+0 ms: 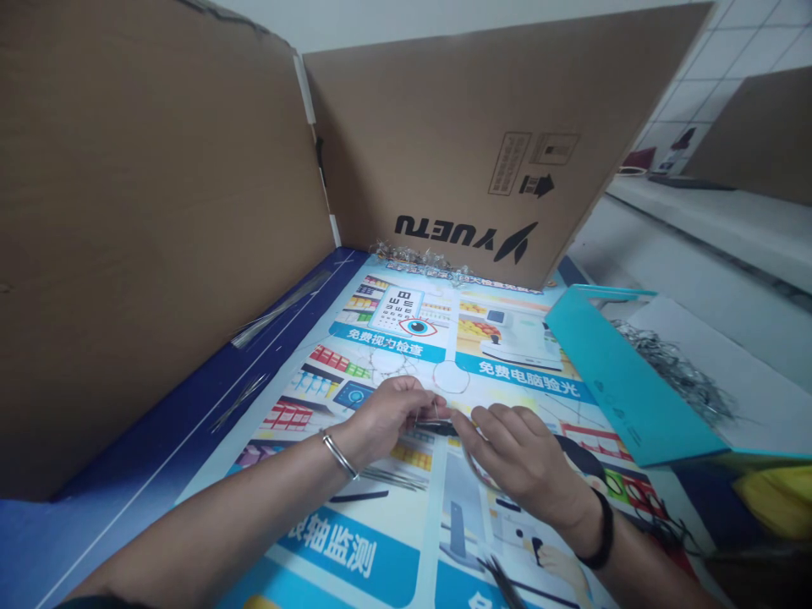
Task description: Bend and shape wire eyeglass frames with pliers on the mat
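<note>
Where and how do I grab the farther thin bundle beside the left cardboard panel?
Probably pinch the bundle around its middle, coming from above and the right: it lies long and flat, with the cardboard panel standing close along its left side.

Left and ahead, cardboard panels (431,110) wall us in; the turquoise box (602,376) bars our right, and between them we have room to pass above the printed sheet (450,334)

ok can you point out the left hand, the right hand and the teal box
left hand (388,413): head view, between wrist and fingers
right hand (517,441): head view, on the back of the hand
teal box (618,391): head view, on its bare side wall
</note>
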Motion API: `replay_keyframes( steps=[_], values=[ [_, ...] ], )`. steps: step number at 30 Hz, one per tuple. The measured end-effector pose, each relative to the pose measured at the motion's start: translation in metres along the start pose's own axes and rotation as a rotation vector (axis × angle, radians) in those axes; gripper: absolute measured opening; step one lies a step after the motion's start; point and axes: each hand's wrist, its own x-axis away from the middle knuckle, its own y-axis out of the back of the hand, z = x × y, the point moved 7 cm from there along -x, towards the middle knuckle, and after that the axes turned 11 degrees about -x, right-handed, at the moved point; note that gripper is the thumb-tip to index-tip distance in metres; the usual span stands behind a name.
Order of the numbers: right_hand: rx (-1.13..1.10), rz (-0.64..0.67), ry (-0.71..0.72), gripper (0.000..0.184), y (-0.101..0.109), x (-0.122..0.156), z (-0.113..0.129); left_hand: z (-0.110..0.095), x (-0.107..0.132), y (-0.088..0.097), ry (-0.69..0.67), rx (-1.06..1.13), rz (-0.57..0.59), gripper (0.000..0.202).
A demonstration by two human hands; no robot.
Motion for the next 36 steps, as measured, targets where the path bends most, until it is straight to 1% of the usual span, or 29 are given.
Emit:
replay_keyframes(
  steps=[9, 18, 26, 33, 36],
  values=[
    [-0.005, -0.009, -0.004, 0.027, 0.004, -0.003, 0.001, 0.002, -0.001, 0.002, -0.012, -0.016, -0.002, 0.029],
    [-0.067, 0.025, -0.044, 0.026, 0.0, -0.005, -0.002, 0.001, -0.001, 0.004, -0.024, -0.045, -0.024, 0.028],
    [-0.052, 0.085, -0.085, 0.025, -0.007, -0.003, -0.003, -0.006, 0.001, 0.005, -0.08, -0.097, -0.05, 0.029],
    [-0.045, 0.136, -0.136, 0.026, -0.013, 0.001, -0.005, -0.012, 0.002, 0.004, -0.156, -0.128, -0.079, 0.03],
    [-0.057, 0.151, -0.163, 0.026, -0.016, 0.003, -0.006, -0.014, 0.003, 0.003, -0.175, -0.146, -0.074, 0.029]
  ],
)
